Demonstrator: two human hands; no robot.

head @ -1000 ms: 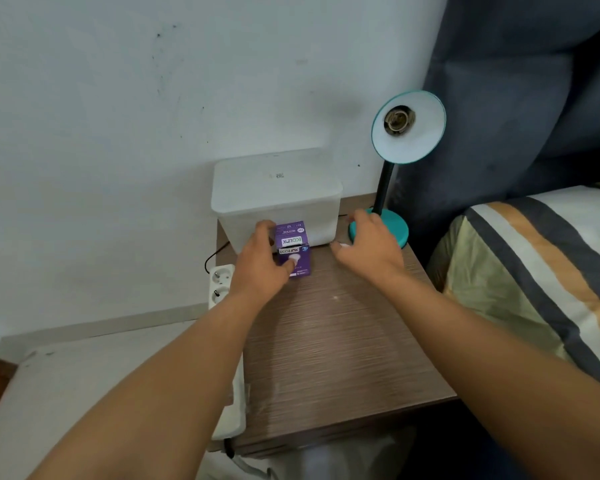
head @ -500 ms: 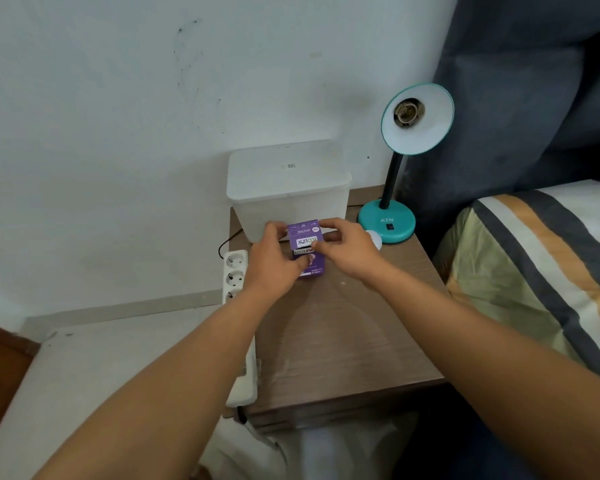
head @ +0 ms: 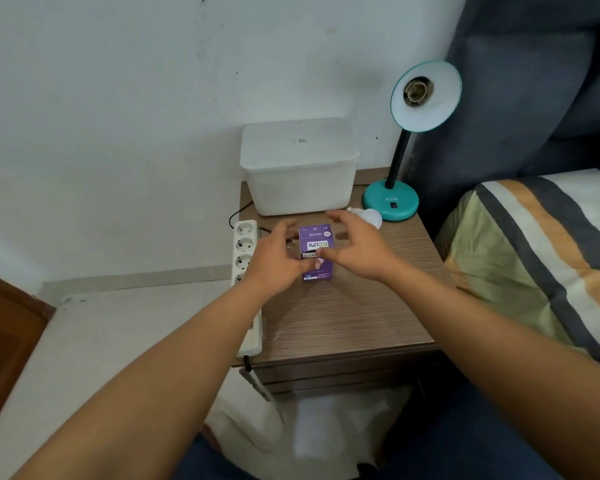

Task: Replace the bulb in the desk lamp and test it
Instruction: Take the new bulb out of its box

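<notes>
A purple bulb box (head: 315, 244) is held just above the wooden bedside table (head: 343, 317). My left hand (head: 278, 261) grips its left side. My right hand (head: 355, 249) has its thumb on the box front and its fingers arched over the far end. A white bulb (head: 370, 217) lies on the table beside the teal desk lamp's base (head: 392, 202). The lamp's shade (head: 433, 112) faces me and its socket (head: 419, 91) has no bulb in it.
A lidded white plastic container (head: 298, 168) stands at the back of the table against the wall. A white power strip (head: 245, 251) runs along the table's left edge. A bed with a striped cover (head: 534, 254) is on the right.
My right hand left the spot by the lamp base, where the white bulb now lies, and joined my left hand on the purple box. The box has come a little toward me.
</notes>
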